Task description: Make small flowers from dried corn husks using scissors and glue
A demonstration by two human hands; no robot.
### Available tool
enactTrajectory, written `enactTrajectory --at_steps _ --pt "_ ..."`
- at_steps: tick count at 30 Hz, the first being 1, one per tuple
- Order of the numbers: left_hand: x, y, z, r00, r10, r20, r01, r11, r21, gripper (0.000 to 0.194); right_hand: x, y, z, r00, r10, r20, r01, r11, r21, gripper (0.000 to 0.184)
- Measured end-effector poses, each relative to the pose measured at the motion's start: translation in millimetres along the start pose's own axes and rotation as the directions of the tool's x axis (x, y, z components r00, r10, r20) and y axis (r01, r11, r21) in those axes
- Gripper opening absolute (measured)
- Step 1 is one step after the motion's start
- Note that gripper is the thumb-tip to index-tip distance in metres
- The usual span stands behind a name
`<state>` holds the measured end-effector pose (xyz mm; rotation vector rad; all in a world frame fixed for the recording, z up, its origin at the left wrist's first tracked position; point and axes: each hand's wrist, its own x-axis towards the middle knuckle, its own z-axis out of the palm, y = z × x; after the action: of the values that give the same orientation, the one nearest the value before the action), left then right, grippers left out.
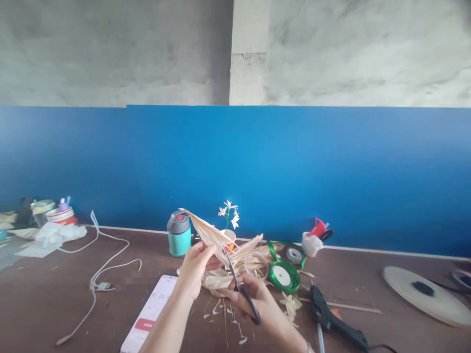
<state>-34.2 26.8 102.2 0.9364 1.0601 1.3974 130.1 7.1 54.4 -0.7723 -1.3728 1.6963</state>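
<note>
My left hand [196, 267] pinches a dry, tan corn husk strip [206, 229] and holds it up over the brown table [55, 299]. My right hand [257, 300] is closed round the black handles of a pair of scissors [239, 287], whose blades reach up to the husk near my left fingers. A heap of more husk pieces [235, 269] lies just behind my hands, and small cut scraps [228, 314] are scattered on the table below them.
A phone [149, 314] lies under my left forearm, with white cables [106, 269] to the left. Behind stand a teal flask [179, 234], a small husk flower [228, 213] in a pot, green ribbon rolls [283, 274], a black glue gun [331, 318], a round disc [423, 294].
</note>
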Motion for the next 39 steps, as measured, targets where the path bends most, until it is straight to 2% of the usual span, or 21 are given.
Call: enactTrajectory --at_steps 12,20,29,39 --pt "1 -2 -1.0 1.000 0.003 0.008 -0.003 1.000 0.006 0.025 1 3 0 0.999 0.033 -0.025 -0.033 0.999 0.021 0.047" --pt "1 -3 -3.0 1.000 0.001 0.013 -0.001 1.000 0.015 0.026 2 0 1 0.998 0.037 -0.053 -0.038 0.999 -0.026 0.045" --pt "2 1 -5.5 0.999 0.040 -0.008 -0.038 0.988 0.148 0.023 0 -9 5 0.996 0.036 -0.076 -0.041 0.998 -0.056 0.044" --pt "2 4 -5.1 0.997 0.060 -0.055 -0.049 0.984 0.173 0.027 2 -4 2 0.994 0.048 -0.101 -0.056 0.996 -0.073 0.046"
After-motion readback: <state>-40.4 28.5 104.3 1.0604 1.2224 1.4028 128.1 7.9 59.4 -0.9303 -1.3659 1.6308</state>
